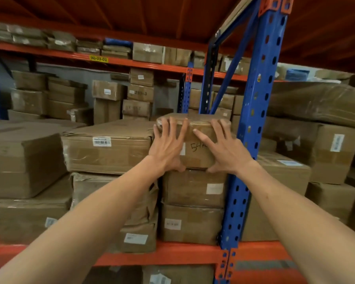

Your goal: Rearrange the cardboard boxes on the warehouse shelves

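Note:
A small taped cardboard box (pixel 195 119) with handwriting on its front sits on top of a stack of two similar boxes (pixel 193 189), right beside the blue upright post. My left hand (pixel 168 146) lies flat on the box's front left, fingers spread over the top edge, thumb under the bottom edge. My right hand (pixel 223 148) presses the front right the same way, thumb at the bottom edge. Both hands grip this top box.
A wide box (pixel 107 148) with a barcode label lies directly left of the held box, atop crumpled boxes. The blue upright post (pixel 252 124) stands close on the right. An orange shelf beam (pixel 162 255) runs below. More boxes fill the neighbouring bay and the far racks.

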`<move>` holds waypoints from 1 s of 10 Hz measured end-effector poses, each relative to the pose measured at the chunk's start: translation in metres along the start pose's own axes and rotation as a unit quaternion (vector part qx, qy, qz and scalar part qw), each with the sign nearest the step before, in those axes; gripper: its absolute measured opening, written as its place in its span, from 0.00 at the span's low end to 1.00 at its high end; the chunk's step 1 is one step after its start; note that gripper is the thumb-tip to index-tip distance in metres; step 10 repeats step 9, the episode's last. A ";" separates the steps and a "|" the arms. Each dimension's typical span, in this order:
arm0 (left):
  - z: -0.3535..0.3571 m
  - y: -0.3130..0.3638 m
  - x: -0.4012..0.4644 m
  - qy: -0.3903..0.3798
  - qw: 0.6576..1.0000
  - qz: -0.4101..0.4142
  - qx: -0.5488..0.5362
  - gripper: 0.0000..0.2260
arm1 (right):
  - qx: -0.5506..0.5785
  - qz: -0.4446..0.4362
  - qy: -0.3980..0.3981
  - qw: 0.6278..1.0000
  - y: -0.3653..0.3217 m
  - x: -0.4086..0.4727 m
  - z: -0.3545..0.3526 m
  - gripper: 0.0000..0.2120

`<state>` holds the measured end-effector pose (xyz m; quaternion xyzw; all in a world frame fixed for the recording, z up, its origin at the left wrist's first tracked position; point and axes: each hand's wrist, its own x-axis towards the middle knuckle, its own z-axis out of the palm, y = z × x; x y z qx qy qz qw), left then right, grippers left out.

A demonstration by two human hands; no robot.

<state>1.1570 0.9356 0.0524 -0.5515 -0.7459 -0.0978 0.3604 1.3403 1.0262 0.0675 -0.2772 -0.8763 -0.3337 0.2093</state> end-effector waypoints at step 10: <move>0.000 -0.017 -0.064 -0.080 0.996 0.048 0.002 0.50 | 0.121 0.115 0.004 0.986 -0.037 -0.022 0.027 0.62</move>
